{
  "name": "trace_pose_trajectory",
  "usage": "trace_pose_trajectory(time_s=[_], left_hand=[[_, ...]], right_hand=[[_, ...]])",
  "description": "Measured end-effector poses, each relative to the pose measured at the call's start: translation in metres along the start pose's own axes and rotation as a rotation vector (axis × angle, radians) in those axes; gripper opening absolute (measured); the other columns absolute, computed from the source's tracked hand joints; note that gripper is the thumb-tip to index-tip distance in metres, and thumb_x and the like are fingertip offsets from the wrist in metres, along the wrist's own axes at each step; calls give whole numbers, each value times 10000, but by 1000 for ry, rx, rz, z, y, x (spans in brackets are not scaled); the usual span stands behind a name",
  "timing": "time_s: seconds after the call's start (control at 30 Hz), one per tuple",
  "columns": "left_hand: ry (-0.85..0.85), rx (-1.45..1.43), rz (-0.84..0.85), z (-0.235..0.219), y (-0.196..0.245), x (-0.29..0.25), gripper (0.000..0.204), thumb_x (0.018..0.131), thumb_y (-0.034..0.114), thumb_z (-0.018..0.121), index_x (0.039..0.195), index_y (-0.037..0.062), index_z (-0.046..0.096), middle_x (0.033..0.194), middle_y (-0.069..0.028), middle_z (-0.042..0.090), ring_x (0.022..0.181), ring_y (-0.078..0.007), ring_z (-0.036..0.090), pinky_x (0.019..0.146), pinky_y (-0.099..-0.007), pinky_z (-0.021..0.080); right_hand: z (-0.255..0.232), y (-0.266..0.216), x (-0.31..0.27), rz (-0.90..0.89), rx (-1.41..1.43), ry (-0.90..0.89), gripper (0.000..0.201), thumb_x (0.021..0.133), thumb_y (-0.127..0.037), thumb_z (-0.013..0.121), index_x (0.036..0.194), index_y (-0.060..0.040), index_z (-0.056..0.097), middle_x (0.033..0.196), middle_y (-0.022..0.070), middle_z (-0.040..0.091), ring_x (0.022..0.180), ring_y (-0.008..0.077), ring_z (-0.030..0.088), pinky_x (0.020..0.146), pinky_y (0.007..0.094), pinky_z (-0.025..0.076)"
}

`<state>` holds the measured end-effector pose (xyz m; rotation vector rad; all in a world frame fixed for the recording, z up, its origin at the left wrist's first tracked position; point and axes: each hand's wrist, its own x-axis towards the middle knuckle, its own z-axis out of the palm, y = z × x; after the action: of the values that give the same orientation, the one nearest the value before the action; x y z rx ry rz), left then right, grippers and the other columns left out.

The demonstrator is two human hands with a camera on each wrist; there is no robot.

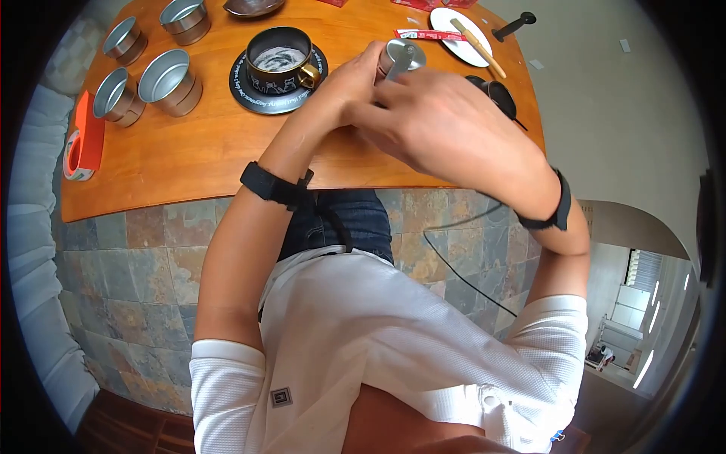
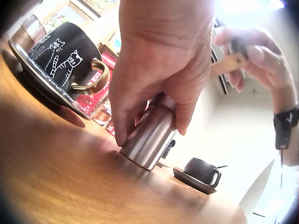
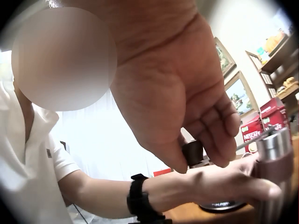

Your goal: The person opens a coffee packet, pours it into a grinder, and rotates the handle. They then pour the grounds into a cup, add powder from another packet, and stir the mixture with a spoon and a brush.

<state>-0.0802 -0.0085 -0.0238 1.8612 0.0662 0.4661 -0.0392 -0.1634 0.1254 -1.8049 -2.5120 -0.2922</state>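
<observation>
A steel cylinder with a crank on top, like a hand grinder (image 1: 395, 54) (image 2: 150, 136) (image 3: 274, 145), stands on the table near its front edge. My left hand (image 1: 354, 82) (image 2: 161, 60) (image 3: 219, 187) grips it round the sides, fingers and thumb on opposite faces. A flat crank arm (image 2: 226, 66) (image 3: 254, 139) reaches out from its top. My right hand (image 1: 461, 125) (image 2: 264, 58) (image 3: 170, 100) pinches the dark knob (image 2: 239, 46) (image 3: 192, 153) at the arm's end, above my left forearm. In the head view the right hand hides the knob.
A black cat-patterned cup (image 1: 278, 64) on a saucer stands left of the grinder. Several metal cups (image 1: 170, 87) and orange tape (image 1: 85, 144) lie farther left. At the right are a white plate (image 1: 446, 39) with sticks and a small dark cup (image 1: 499, 94) (image 2: 200, 170).
</observation>
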Motion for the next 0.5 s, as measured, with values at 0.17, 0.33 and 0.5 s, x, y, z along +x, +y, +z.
trace_pose_trajectory(time_s=[0.17, 0.33, 0.5], left_hand=[[109, 267, 119, 14, 4, -3, 488, 870, 205, 701, 1293, 5, 565, 1251, -185, 644, 1116, -289, 631, 982, -373, 495], [95, 204, -82, 7, 21, -3, 647, 807, 154, 775, 1362, 14, 471, 1255, -198, 644, 1144, -323, 643, 992, -395, 486], [11, 176, -144, 3, 28, -4, 667, 817, 198, 783, 1353, 49, 415, 1290, -234, 608, 1188, -397, 604, 991, -442, 487]], right_hand=[[5, 39, 77, -9, 41, -146, 143, 884, -191, 652, 942, -60, 658, 743, 164, 654, 698, 343, 672, 621, 449, 517], [-7, 95, 112, 132, 52, -204, 244, 912, -220, 606, 942, 6, 694, 842, 239, 688, 803, 407, 671, 719, 478, 539], [9, 144, 72, 340, -33, -258, 295, 904, -214, 648, 1112, -4, 652, 895, 252, 678, 844, 408, 664, 755, 460, 538]])
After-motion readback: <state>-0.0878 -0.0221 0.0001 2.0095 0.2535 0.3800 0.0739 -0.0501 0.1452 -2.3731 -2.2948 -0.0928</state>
